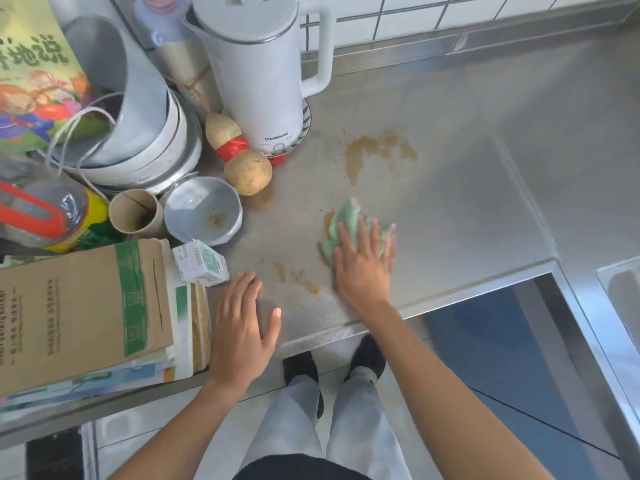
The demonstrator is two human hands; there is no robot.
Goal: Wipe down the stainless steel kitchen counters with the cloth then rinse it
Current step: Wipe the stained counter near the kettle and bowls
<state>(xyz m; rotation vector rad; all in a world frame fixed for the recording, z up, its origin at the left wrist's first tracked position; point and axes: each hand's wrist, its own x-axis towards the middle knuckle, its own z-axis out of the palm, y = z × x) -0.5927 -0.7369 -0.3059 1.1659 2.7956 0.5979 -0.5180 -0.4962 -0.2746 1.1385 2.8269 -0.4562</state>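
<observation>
Our right hand (363,268) presses flat, fingers straight, on the green cloth (346,226) mid-counter (467,209); left hand (242,327) relaxed, empty. We should sweep firmly toward the brown spill (374,150).

Bright, even daylight fills the view, strongest toward the upper right, where the steel surface (450,188) shows broad, soft glare in pale streaks. Shadows are faint and short beside the white kettle (263,74). The right hand (363,268) is smeared by motion blur, as is the green cloth (341,220). Wide-angle distortion bends the edges, and the corners look soft.
</observation>
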